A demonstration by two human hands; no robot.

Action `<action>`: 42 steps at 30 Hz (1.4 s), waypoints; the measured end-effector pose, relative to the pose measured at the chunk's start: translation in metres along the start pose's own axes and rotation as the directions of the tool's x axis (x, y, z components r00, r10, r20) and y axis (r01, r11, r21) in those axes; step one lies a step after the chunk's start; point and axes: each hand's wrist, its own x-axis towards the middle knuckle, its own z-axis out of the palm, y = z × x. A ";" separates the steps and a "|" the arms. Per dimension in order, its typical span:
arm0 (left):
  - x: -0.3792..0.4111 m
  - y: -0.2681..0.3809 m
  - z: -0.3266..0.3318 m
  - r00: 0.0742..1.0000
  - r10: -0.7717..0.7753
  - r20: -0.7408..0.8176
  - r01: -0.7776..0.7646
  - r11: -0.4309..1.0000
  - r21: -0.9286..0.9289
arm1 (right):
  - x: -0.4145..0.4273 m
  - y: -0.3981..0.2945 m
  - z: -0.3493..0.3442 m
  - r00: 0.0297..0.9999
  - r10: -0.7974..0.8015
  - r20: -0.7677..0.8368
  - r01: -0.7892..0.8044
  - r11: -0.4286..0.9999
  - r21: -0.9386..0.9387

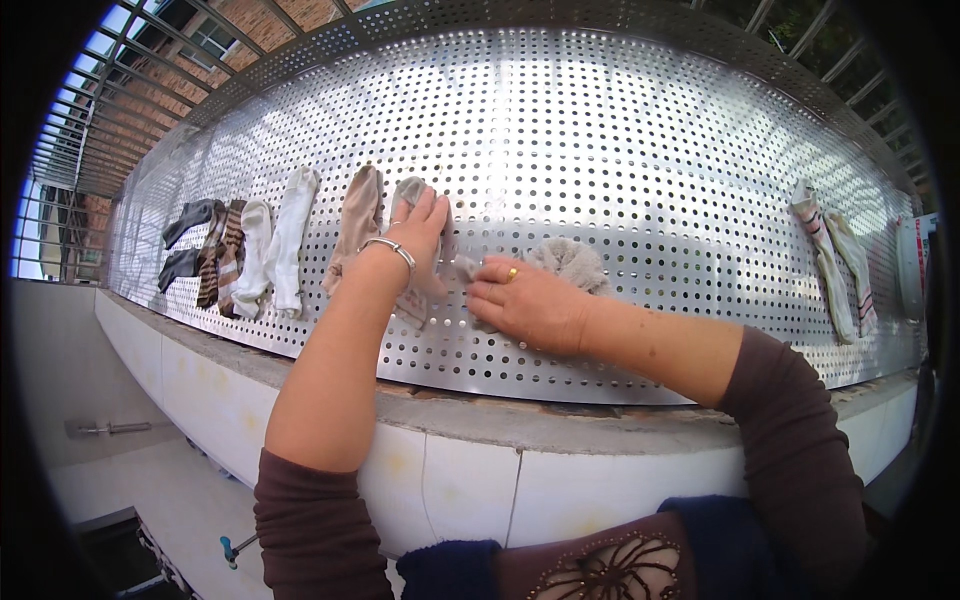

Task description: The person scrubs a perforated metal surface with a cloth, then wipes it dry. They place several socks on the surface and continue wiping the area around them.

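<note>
My left hand (420, 236) lies flat, palm down, over a pale sock with a grey toe (409, 191). The sock's patterned cuff (411, 307) shows below the palm, and its middle is hidden. My right hand (517, 304) is curled over a small grey sock (466, 268), with cloth sticking out at its fingertips and under its edge. Touching or just behind the right hand is a bunched, fluffy grey-beige cloth item (570, 262). Left of my left hand rests a beige sock (355, 225), laid lengthwise on the perforated metal sheet (637, 172).
Further left lie white socks (294, 240), brown striped socks (225, 255) and dark socks (187, 225). Two striped-cuff white socks (825, 262) lie far right, near a white bucket (911, 266). Metal bars (82, 142) enclose the sheet; a concrete ledge (525, 424) runs along its front.
</note>
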 end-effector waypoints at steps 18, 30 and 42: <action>-0.001 0.005 -0.001 0.999 -0.040 0.017 0.041 0.998 -0.044 | -0.007 0.038 -0.019 0.945 0.326 0.019 -0.325 0.930 0.174; 0.007 -0.012 0.007 0.999 0.011 -0.036 -0.013 0.998 -0.064 | 0.001 0.015 0.006 0.965 0.006 0.260 -0.050 0.985 0.164; 0.002 0.004 -0.003 1.000 -0.008 -0.016 0.008 0.999 -0.043 | -0.040 0.072 -0.038 0.856 0.513 0.059 -0.507 0.857 -0.096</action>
